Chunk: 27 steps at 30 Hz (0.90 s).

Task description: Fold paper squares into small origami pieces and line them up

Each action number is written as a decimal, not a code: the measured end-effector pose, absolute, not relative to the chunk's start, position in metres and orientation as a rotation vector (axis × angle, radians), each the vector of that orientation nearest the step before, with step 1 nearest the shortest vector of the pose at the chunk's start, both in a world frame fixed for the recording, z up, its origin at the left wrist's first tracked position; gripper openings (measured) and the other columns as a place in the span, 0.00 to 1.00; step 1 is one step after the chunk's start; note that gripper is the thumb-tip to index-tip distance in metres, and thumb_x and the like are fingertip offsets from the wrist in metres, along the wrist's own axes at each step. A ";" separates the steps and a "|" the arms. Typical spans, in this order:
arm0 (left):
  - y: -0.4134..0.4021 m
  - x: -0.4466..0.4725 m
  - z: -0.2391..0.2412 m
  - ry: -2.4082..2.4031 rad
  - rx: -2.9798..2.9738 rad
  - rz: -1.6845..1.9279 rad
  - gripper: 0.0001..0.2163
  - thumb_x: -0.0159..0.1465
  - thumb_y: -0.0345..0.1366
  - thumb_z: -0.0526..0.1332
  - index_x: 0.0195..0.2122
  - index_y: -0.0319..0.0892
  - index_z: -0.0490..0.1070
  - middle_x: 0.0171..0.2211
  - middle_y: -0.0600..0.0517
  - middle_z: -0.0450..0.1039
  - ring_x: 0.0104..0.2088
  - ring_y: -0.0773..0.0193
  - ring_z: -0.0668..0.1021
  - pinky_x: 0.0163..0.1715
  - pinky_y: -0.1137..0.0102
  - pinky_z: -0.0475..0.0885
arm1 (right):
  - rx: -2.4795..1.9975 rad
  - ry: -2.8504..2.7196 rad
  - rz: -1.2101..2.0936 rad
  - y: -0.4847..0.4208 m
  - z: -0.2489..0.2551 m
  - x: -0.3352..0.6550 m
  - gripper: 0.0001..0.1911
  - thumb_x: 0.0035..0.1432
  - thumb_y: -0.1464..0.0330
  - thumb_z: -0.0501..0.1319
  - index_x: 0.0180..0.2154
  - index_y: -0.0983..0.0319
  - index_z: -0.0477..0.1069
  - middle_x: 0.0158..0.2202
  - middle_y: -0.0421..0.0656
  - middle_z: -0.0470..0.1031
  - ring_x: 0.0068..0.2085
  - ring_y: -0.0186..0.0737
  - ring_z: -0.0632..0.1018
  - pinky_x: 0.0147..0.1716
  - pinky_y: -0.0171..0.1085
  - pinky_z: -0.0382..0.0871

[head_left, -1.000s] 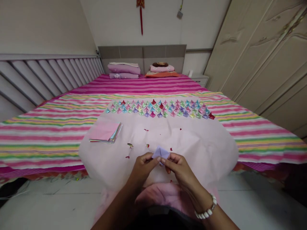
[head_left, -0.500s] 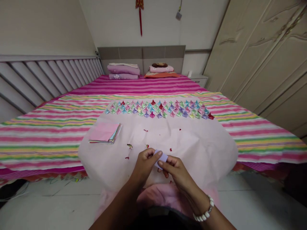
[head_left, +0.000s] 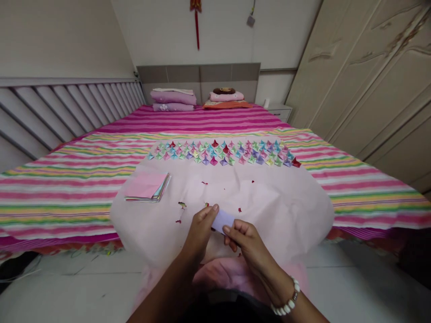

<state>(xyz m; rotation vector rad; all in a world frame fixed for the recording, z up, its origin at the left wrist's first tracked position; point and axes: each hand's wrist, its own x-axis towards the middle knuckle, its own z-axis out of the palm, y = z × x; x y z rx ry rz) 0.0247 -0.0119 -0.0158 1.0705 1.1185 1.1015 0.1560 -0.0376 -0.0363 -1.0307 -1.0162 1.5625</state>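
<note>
A small lavender sheet of folded paper (head_left: 223, 220) is held between my two hands over the pale pink cloth. My left hand (head_left: 203, 226) pinches its left side, thumb on top near the upper corner. At the lower right edge, my right hand (head_left: 243, 235) grips the paper between thumb and curled fingers. To the left lies a stack of coloured paper (head_left: 146, 186), pink on top. Rows of small folded paper pieces (head_left: 224, 154) in many colours line the cloth's far side.
Small red scraps (head_left: 239, 210) and a greenish scrap (head_left: 182, 205) are scattered on the pale cloth (head_left: 279, 211). Beneath it spreads a striped bed sheet (head_left: 67, 179). Folded bedding (head_left: 173, 98) sits by the headboard (head_left: 171, 76); a wardrobe (head_left: 363, 80) stands at the right.
My left hand has shifted slightly, its thumb moving up and left along the paper. More of the lavender paper's face now shows. My right hand has stayed nearly in place.
</note>
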 end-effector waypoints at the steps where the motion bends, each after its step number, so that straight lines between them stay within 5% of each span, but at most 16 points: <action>1: -0.012 0.023 -0.015 1.135 1.090 1.103 0.18 0.60 0.51 0.57 0.27 0.40 0.70 0.21 0.56 0.67 0.23 0.67 0.69 0.25 0.72 0.62 | -1.037 -1.014 1.543 -0.037 -0.037 0.157 0.17 0.48 0.57 0.67 0.20 0.63 0.68 0.18 0.38 0.71 0.17 0.28 0.61 0.20 0.32 0.51; 6: -0.010 0.016 -0.019 1.073 1.152 1.142 0.18 0.55 0.44 0.65 0.44 0.41 0.72 0.34 0.50 0.76 0.35 0.61 0.77 0.36 0.69 0.70 | -1.053 -1.004 1.478 -0.032 -0.043 0.161 0.18 0.48 0.57 0.67 0.20 0.63 0.68 0.17 0.38 0.71 0.17 0.28 0.62 0.20 0.32 0.51; 10: -0.011 0.017 -0.022 0.923 1.144 1.116 0.13 0.51 0.38 0.68 0.37 0.40 0.73 0.35 0.49 0.78 0.37 0.61 0.78 0.41 0.67 0.70 | -1.057 -1.034 1.469 -0.031 -0.043 0.161 0.18 0.47 0.56 0.67 0.20 0.63 0.68 0.18 0.38 0.71 0.17 0.28 0.63 0.20 0.32 0.51; 17: -0.015 0.019 -0.020 1.017 1.161 1.094 0.08 0.53 0.37 0.67 0.31 0.38 0.77 0.28 0.51 0.78 0.31 0.64 0.77 0.35 0.70 0.70 | -1.050 -1.093 1.474 -0.034 -0.041 0.159 0.17 0.49 0.57 0.66 0.20 0.63 0.69 0.19 0.39 0.72 0.18 0.29 0.63 0.21 0.32 0.53; 27: -0.013 0.013 -0.022 0.985 1.231 1.047 0.07 0.53 0.35 0.67 0.31 0.38 0.77 0.28 0.50 0.79 0.31 0.63 0.78 0.34 0.70 0.71 | -1.036 -0.957 1.479 -0.032 -0.040 0.164 0.12 0.49 0.63 0.66 0.21 0.63 0.68 0.15 0.35 0.66 0.18 0.28 0.63 0.22 0.31 0.52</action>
